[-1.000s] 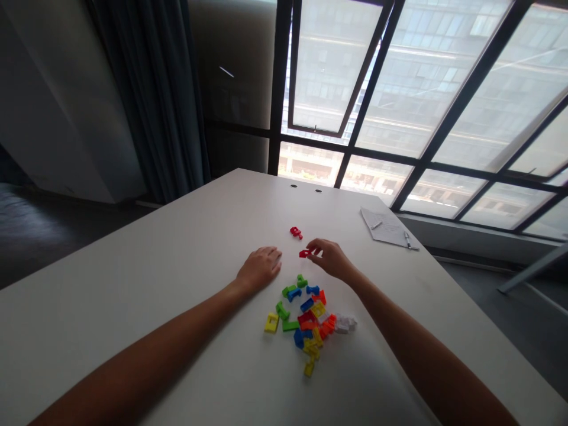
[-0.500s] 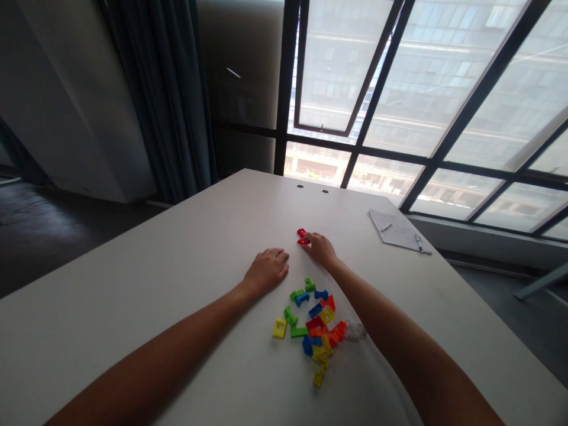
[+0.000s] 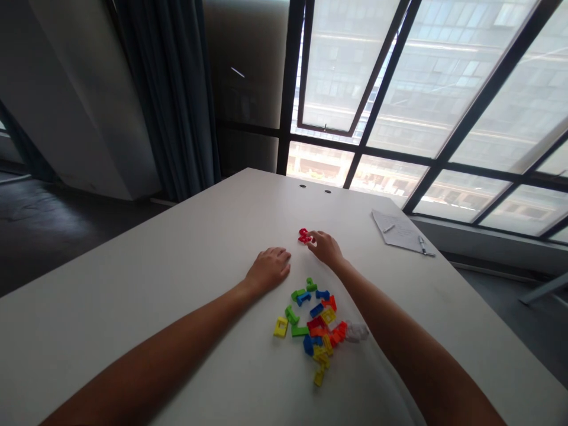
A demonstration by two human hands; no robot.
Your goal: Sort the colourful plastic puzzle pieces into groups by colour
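Observation:
My right hand [image 3: 327,248] reaches to the far side of the white table [image 3: 177,278]. Its fingertips pinch a small red plastic piece against a second red piece [image 3: 303,236] lying there. My left hand [image 3: 268,269] rests palm down on the table just left of it, fingers stretched loosely and holding nothing. A pile of small coloured plastic pieces [image 3: 316,324], green, blue, yellow, red, orange and white, lies between my forearms, nearer to me.
A sheet of paper [image 3: 398,229] with a pen [image 3: 423,245] on it lies near the table's right edge. Two cable holes [image 3: 315,188] sit at the far edge. Big windows and a dark curtain [image 3: 173,100] stand beyond the table.
My right hand carried a red piece away from me and brought it up against the other red piece. The left hand stayed put.

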